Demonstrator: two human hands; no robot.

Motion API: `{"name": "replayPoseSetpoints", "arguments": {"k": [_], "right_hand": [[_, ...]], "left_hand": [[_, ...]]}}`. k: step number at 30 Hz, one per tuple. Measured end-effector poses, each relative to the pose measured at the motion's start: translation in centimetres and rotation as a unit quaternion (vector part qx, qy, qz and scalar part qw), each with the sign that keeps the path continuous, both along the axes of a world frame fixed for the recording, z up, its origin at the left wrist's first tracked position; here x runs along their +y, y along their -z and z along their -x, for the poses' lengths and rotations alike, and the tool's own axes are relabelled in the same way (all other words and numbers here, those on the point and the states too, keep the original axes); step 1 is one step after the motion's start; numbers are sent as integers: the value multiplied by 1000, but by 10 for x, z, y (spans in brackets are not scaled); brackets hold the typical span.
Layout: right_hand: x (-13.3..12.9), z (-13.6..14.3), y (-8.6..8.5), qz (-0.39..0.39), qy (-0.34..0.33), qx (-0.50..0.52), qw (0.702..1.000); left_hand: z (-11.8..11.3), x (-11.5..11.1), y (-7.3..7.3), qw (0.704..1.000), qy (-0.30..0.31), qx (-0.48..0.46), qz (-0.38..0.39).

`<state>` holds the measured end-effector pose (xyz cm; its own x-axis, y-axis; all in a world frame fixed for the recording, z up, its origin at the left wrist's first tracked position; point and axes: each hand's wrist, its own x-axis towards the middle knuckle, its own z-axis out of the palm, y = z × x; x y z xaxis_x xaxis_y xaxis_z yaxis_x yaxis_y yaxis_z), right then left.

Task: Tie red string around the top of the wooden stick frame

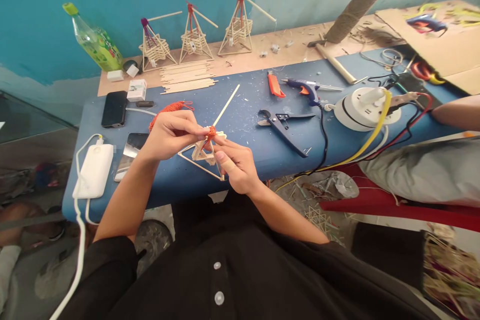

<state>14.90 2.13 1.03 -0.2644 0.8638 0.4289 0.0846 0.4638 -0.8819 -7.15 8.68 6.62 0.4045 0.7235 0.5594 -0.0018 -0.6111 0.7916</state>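
Near the front edge of the blue table, a small stick frame (202, 156) is held between my hands, with orange yarn (211, 132) wound round its top and one long stick pointing up and away. My left hand (174, 134) pinches at the yarn-wrapped top from the left. On the right, my right hand (237, 162) has its fingers closed round the frame's side. A skein of orange yarn (168, 108) lies just behind my left hand, partly hidden by it. Three similar stick frames (237, 32) stand at the back, their tops wrapped in purple or red.
Loose sticks (187, 76) lie behind the yarn. To the right are pruning shears (283, 130), a glue gun (305, 88) and a white power strip (363, 110) with cables. A power bank (93, 170) and phones sit left. Another person's arm (459, 112) reaches in from the right.
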Motion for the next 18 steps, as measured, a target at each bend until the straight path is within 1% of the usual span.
{"name": "replayPoseSetpoints", "arguments": {"k": [3, 5, 10, 14, 18], "right_hand": [[4, -1, -1, 44, -46, 36, 997], [5, 0, -1, 67, -60, 58, 994], [7, 2, 2, 117, -62, 60, 989], [9, 2, 4, 116, -79, 57, 988], [8, 0, 6, 127, -55, 64, 988]], "left_hand": [[0, 0, 2, 1000, -4, -9, 7], [0, 0, 3, 1000, -10, -7, 16], [1, 1, 5, 999, -12, -5, 31], [1, 2, 6, 999, -14, -5, 37], [1, 3, 6, 999, -3, -12, 35]]}}
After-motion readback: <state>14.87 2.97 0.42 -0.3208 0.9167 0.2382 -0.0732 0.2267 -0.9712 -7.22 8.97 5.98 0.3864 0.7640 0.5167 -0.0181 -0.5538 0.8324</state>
